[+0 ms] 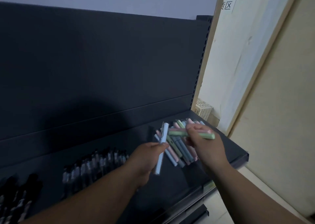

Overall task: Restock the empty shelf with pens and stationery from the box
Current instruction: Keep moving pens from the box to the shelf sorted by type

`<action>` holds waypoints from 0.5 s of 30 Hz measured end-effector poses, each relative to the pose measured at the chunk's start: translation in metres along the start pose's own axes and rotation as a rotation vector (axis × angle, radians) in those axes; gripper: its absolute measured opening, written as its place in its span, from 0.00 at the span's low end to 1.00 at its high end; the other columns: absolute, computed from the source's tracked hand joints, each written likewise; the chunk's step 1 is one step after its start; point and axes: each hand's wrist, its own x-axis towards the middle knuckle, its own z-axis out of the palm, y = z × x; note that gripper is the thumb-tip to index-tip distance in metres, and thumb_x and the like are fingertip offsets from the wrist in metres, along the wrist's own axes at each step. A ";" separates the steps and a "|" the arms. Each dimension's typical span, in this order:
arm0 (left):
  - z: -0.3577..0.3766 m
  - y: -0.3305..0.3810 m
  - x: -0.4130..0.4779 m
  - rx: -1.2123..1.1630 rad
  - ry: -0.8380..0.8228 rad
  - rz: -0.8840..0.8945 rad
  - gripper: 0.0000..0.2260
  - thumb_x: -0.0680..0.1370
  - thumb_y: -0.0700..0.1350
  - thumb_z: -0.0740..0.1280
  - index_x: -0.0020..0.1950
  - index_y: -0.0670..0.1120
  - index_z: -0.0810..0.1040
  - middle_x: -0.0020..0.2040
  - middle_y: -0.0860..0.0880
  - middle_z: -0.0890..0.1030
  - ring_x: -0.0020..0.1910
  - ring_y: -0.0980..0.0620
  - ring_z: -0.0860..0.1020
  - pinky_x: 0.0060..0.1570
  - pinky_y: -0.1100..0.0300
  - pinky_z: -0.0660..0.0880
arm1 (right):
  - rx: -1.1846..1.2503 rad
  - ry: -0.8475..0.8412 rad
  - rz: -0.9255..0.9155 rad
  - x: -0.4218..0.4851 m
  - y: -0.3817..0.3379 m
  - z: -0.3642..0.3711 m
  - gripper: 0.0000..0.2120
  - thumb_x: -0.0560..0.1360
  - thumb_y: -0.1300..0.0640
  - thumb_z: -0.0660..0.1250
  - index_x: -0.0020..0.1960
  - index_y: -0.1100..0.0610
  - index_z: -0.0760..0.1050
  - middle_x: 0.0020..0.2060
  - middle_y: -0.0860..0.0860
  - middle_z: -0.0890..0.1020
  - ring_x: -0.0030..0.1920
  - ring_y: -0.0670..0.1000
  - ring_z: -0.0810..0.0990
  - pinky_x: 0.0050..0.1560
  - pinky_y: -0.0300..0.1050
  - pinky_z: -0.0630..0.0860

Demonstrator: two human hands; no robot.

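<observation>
My left hand (146, 159) pinches a pale blue pen (162, 148) between thumb and fingers, holding it nearly upright above the dark shelf (226, 148). My right hand (204, 143) grips a few pastel pens, green and pink (177, 132), held crosswise over a pile of pastel pens (179, 154) lying at the shelf's right end. The box is not in view.
A row of clear-bodied black pens (95, 164) lies in the middle of the shelf, and darker pens (15, 194) at the far left. The shelf's dark back panel (102, 62) rises behind. A cream lattice basket (204, 109) stands beyond the shelf's right end by the wall.
</observation>
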 end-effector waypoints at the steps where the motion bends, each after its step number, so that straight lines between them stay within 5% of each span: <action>1: 0.007 0.001 0.006 0.009 0.029 -0.001 0.09 0.78 0.48 0.68 0.53 0.45 0.82 0.50 0.47 0.81 0.50 0.50 0.78 0.53 0.55 0.74 | 0.042 -0.033 0.018 0.003 0.003 -0.002 0.03 0.73 0.46 0.71 0.42 0.43 0.83 0.34 0.50 0.85 0.37 0.51 0.84 0.43 0.43 0.80; 6: 0.038 0.001 0.037 -0.109 0.131 -0.010 0.10 0.78 0.47 0.67 0.51 0.41 0.81 0.47 0.42 0.84 0.44 0.47 0.82 0.42 0.57 0.77 | 0.140 -0.071 0.072 0.041 0.019 -0.031 0.04 0.72 0.50 0.73 0.44 0.50 0.84 0.40 0.51 0.86 0.44 0.53 0.85 0.53 0.54 0.81; 10: 0.064 -0.001 0.064 0.002 0.324 0.061 0.09 0.78 0.48 0.67 0.51 0.43 0.81 0.40 0.48 0.84 0.35 0.52 0.82 0.28 0.65 0.74 | 0.065 -0.120 0.040 0.081 0.034 -0.068 0.03 0.73 0.49 0.70 0.46 0.46 0.82 0.42 0.45 0.85 0.46 0.47 0.84 0.51 0.47 0.79; 15: 0.081 -0.016 0.083 0.453 0.583 0.187 0.16 0.77 0.49 0.66 0.65 0.50 0.73 0.42 0.60 0.75 0.40 0.61 0.76 0.36 0.65 0.73 | -0.157 -0.185 -0.110 0.117 0.057 -0.090 0.03 0.74 0.49 0.69 0.42 0.44 0.77 0.36 0.38 0.81 0.42 0.30 0.77 0.40 0.24 0.67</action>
